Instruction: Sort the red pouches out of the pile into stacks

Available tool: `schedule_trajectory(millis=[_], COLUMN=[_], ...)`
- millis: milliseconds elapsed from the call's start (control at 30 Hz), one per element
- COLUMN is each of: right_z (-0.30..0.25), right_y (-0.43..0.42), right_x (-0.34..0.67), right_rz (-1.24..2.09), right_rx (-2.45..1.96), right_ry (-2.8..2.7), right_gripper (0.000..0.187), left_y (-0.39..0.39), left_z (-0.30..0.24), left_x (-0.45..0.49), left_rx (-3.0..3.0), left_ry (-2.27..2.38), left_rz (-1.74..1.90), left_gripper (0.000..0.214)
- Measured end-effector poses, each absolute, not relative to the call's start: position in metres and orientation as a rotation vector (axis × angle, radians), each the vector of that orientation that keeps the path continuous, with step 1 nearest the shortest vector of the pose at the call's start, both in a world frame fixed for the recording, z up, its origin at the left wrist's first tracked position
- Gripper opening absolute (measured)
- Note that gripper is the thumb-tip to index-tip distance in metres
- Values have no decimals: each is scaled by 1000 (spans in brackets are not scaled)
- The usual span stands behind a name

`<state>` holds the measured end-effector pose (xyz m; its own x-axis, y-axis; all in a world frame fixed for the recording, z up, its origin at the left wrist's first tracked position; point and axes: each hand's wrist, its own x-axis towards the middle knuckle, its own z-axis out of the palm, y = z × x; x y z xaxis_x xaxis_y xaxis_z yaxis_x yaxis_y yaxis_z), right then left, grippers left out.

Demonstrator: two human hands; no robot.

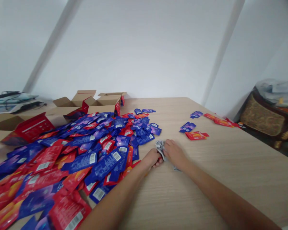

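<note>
My left hand [153,157] is closed low over the table, its fingers curled around what looks like a red sachet, of which only slivers of red and orange show. My right hand [174,154] presses a crumpled grey cloth [159,145] against the fingers of my left hand. A loose corner of the cloth hangs below my right wrist. Left of my hands spreads a large heap of blue sachets [105,164] and red sachets [44,159], many with white barcode labels. Most of the held sachet is hidden by my hands.
Open cardboard boxes [33,125] with red sides stand behind the heap. To the right lie a few blue sachets [187,127], a red sachet [196,135] and a red row [222,121] near the table edge. A patterned chair [261,111] stands beyond the wooden table [230,156].
</note>
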<state>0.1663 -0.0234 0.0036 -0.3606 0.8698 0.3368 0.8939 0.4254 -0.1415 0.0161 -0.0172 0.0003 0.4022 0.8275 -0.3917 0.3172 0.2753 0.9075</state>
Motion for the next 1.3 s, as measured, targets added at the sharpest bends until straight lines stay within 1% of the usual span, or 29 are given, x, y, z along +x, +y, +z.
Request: schedule_trajectory(millis=[100, 267, 400, 500, 633, 733, 800, 967, 1067, 1133, 1200, 1300], right_z=[0, -5, -10, -16, -16, -5, 4, 10, 3, -2, -4, -4], right_y=[-14, -16, -1, 10, 10, 6, 2, -20, -34, -34, -26, -14], right_x=[169, 164, 189, 218, 244, 252, 250, 211, 180, 170, 171, 181], right_rz=[-145, -56, -100, -101, -59, -66, -72, -71, -5, -34, -96, -126], right_rx=[-1732, -1537, -1844, -1912, -1820, -1723, -1650, -1526, -1490, -1481, -1600, -1867], right_ry=[-2258, -2390, -2203, -2063, -1739, -1514, -1470, -1691, -2000, -2216, -2291, -2199], right_gripper=[18, 20, 21, 21, 25, 26, 26, 24, 18, 15, 16, 22], left_y=[-19, -20, -24, -24, -18, -14, -14, -18, -19, -18, -18, -18], left_z=[1, 3, 0, -7, -17, -17, -14, -7, -8, -9, -9, -7], left_x=[16, 18, 17, 16, 16, 18, 19, 21, 22, 21, 20, 19], left_rx=[1297, 1299, 1284, 1258, 1288, 1334, 1356, 1390, 1432, 1403, 1356, 1275], left_ry=[1174, 1177, 1118, 1081, 1086, 1114, 1153, 1196, 1241, 1240, 1211, 1193], left_rz=[453, 461, 542, 675, 803, 822, 791, 780, 816, 815, 815, 822], left_gripper=[20, 15, 14, 17, 20, 30, 37, 28, 26, 25, 27, 30])
